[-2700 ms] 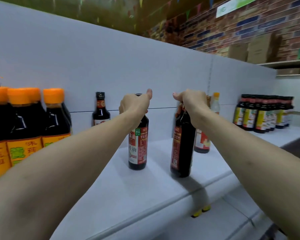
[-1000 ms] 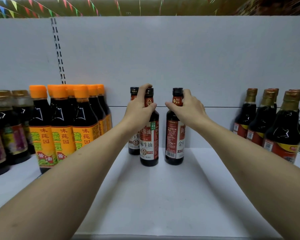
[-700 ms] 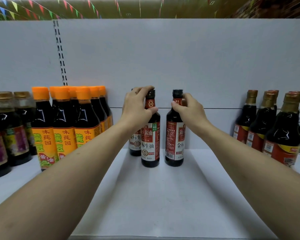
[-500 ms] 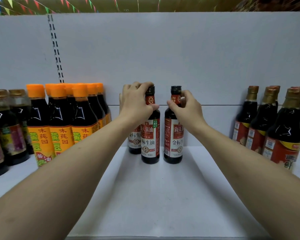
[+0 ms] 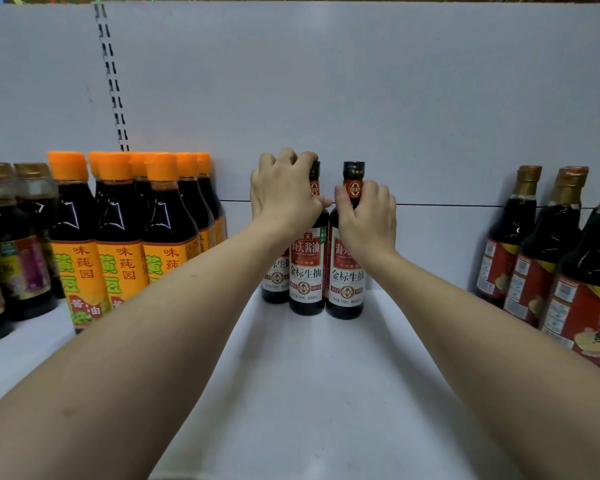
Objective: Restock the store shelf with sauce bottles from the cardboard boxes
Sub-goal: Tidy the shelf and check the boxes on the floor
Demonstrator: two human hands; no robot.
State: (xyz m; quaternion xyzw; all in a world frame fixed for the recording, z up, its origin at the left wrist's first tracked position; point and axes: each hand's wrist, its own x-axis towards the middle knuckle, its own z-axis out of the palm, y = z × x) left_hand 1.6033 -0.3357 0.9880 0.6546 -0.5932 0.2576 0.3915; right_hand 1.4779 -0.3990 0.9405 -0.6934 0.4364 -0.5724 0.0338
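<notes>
Two bottles (image 5: 306,271), one per grip (image 5: 286,197)

glossy dark bottles (image 5: 346,271) with smooth paper labels stand on a matt white shelf (image 5: 312,382).

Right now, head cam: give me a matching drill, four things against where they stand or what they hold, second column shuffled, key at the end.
Column 1
1. orange-capped bottles
2. gold-capped bottles
3. left hand
4. right hand

Column 2
A. grips the neck of the right black-capped bottle, cap showing above the fingers
B. stand on the shelf left of both hands
C. curls over the top of the left black-capped bottle
D. stand on the shelf right of both hands

Pairs: 1-B, 2-D, 3-C, 4-A
</notes>
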